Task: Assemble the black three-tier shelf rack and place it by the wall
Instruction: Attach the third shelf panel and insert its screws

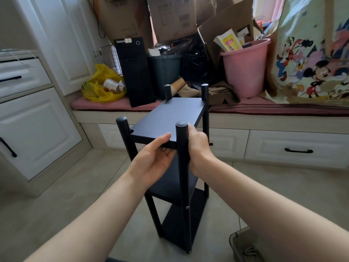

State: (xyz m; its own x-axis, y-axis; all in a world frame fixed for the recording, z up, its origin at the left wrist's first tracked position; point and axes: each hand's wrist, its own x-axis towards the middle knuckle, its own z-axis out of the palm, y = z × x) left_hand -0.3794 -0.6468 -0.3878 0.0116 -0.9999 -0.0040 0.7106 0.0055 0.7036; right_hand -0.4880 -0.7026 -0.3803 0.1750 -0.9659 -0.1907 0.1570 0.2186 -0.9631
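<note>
**Rack Held Upright on the Floor by Both Hands**

The black three-tier shelf rack (175, 114) is stood upright on the tiled floor (75, 186), just in front of a drawer-fronted window seat (264, 129). Three shelves are seen fitted between four round posts. The front edge of the top shelf (151, 139) is pinched by the left hand (154, 159), with the thumb laid on top and the fingers curled beneath. The near right post (182, 176) is gripped at the same level by the right hand (200, 148), whose fingers are wrapped round it from the right side.

The window seat is covered by a pink cushion (273, 107) and is crowded with a pink bucket (245, 72), a yellow plastic bag (98, 87), a black computer tower (134, 72) and cardboard boxes (170, 16). White cabinet doors (34, 129) are seen to the left. At the lower right corner, a small tray (236, 241) holding screws (250, 250) is set on the floor, near the rack but apart from it.
</note>
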